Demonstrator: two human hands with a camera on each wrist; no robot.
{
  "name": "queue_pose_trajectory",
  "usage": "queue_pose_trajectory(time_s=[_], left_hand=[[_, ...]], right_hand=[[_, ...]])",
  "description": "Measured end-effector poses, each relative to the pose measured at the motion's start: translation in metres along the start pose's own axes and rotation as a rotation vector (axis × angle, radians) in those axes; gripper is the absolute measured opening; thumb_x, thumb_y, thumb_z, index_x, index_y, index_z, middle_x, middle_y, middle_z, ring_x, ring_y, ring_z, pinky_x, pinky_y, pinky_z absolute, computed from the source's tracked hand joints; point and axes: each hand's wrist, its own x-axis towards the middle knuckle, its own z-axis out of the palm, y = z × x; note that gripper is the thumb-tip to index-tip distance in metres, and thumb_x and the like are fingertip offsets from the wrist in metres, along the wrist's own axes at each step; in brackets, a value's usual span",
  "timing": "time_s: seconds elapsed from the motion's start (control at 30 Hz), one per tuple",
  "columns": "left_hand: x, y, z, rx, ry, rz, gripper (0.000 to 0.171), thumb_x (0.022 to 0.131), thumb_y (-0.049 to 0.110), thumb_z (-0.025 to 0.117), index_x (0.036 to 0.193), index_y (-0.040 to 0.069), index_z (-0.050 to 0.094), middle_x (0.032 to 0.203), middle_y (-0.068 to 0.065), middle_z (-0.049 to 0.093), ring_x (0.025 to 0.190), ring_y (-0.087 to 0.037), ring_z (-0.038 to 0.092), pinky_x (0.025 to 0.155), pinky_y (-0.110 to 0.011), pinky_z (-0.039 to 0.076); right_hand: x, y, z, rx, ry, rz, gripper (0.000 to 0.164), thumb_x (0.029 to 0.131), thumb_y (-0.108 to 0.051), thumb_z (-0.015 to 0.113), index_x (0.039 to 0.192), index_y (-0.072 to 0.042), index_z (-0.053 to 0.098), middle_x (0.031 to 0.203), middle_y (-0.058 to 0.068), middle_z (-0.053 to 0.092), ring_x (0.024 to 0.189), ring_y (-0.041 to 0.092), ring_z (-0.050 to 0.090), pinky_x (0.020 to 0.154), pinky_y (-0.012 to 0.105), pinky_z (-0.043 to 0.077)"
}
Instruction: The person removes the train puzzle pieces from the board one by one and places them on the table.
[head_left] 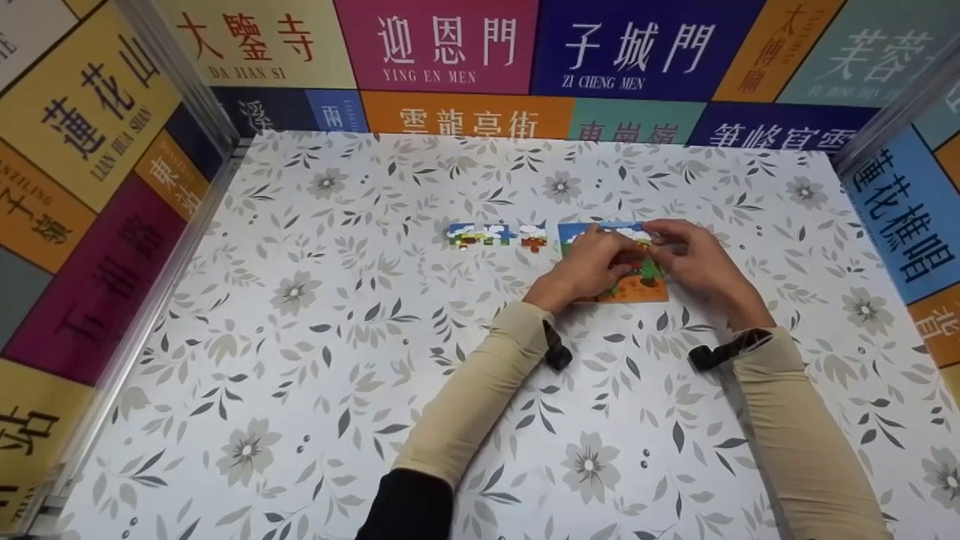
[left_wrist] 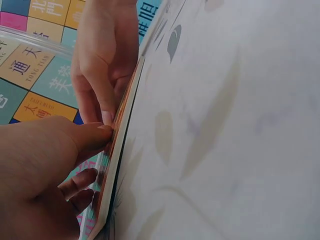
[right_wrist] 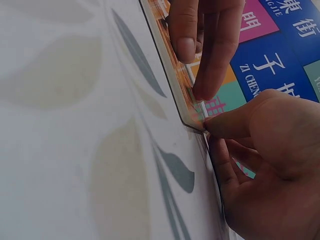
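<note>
A jigsaw puzzle lies flat on the flowered cover, its picture showing blue sky, green plants and orange ground. My left hand reaches across its left and middle part. In the left wrist view that hand's thumb and fingertips touch the puzzle's face. At the upper right edge is my right hand, thumb and forefinger apart with their tips on the puzzle. The right wrist view has its thumb at the puzzle's corner. Both hands partly cover the picture.
Left of the puzzle lie several loose puzzle pieces, and nearer it a piece with white and red. The table has a leaf-patterned cover. Panels with large printed characters stand behind and at both sides.
</note>
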Motion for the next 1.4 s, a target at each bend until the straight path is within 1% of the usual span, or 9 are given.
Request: queue_pose_trajectory(time_s=[0.13,0.2,0.33,0.47,0.6,0.7,1.03,1.27,1.4], left_hand=[[0.001,0.004,0.001,-0.021,-0.021,-0.010,0.035,0.110,0.014,0.063,0.144,0.018,0.072,0.142,0.003,0.073,0.134,-0.017,0.061,0.120,-0.035,0.035],[0.000,0.004,0.002,-0.016,-0.032,-0.023,0.036,0.110,0.016,0.062,0.146,0.017,0.069,0.146,0.000,0.069,0.137,-0.020,0.057,0.120,-0.036,0.037],[0.008,-0.008,0.012,0.001,-0.044,-0.076,0.042,0.110,0.031,0.063,0.151,0.019,0.063,0.150,-0.002,0.058,0.141,-0.023,0.049,0.121,-0.036,0.041],[0.006,-0.010,0.007,-0.004,-0.061,-0.077,0.049,0.108,0.036,0.066,0.152,0.015,0.061,0.147,-0.005,0.059,0.140,-0.024,0.050,0.121,-0.034,0.041],[-0.001,-0.004,-0.004,-0.038,-0.064,-0.060,0.047,0.108,0.032,0.069,0.151,0.013,0.062,0.144,-0.006,0.062,0.137,-0.023,0.052,0.119,-0.032,0.042],[-0.001,-0.002,-0.005,-0.073,-0.061,-0.061,0.046,0.106,0.029,0.071,0.150,0.015,0.064,0.144,-0.004,0.063,0.137,-0.022,0.052,0.119,-0.031,0.042],[0.001,0.001,-0.004,-0.106,-0.046,-0.116,0.053,0.105,0.025,0.073,0.155,0.019,0.059,0.147,-0.004,0.058,0.137,-0.019,0.050,0.117,-0.027,0.043],[0.000,0.002,-0.005,-0.085,-0.039,-0.104,0.042,0.105,0.025,0.072,0.147,0.019,0.068,0.139,-0.005,0.058,0.125,-0.020,0.050,0.109,-0.027,0.045],[0.006,-0.006,0.004,-0.119,-0.038,-0.090,0.043,0.105,0.023,0.072,0.147,0.019,0.065,0.141,-0.002,0.062,0.132,-0.018,0.053,0.115,-0.029,0.043]], right_hand=[[0.000,0.001,-0.001,-0.013,0.012,-0.016,0.046,0.112,-0.018,0.059,0.157,-0.012,0.057,0.160,0.021,0.053,0.140,0.046,0.059,0.120,0.061,0.044],[0.000,0.001,-0.002,-0.016,0.016,-0.011,0.045,0.113,-0.021,0.058,0.157,-0.013,0.057,0.161,0.021,0.053,0.140,0.045,0.058,0.121,0.061,0.042],[-0.001,0.000,-0.003,-0.024,0.035,0.014,0.045,0.113,-0.026,0.057,0.157,-0.014,0.058,0.158,0.019,0.056,0.141,0.042,0.057,0.121,0.058,0.041],[0.000,-0.001,-0.002,-0.034,0.056,0.033,0.046,0.112,-0.027,0.059,0.157,-0.014,0.059,0.146,0.019,0.065,0.133,0.032,0.063,0.116,0.041,0.046],[0.001,0.000,-0.003,-0.048,0.065,0.041,0.047,0.112,-0.030,0.061,0.156,-0.015,0.059,0.138,0.018,0.070,0.116,0.009,0.066,0.101,0.018,0.045],[0.001,0.001,-0.004,-0.049,0.063,0.044,0.048,0.111,-0.031,0.063,0.156,-0.014,0.060,0.137,0.018,0.070,0.108,-0.002,0.062,0.096,0.012,0.043],[0.001,0.002,-0.003,-0.012,0.052,0.048,0.050,0.110,-0.030,0.066,0.156,-0.011,0.059,0.134,0.018,0.069,0.104,-0.002,0.063,0.090,0.008,0.045],[0.001,0.001,-0.002,-0.027,0.045,0.073,0.052,0.110,-0.034,0.064,0.158,-0.014,0.058,0.138,0.016,0.068,0.116,0.011,0.065,0.097,0.014,0.044],[0.000,0.001,-0.002,-0.023,0.048,0.051,0.051,0.110,-0.032,0.064,0.156,-0.011,0.059,0.137,0.018,0.068,0.111,0.005,0.065,0.096,0.013,0.044]])
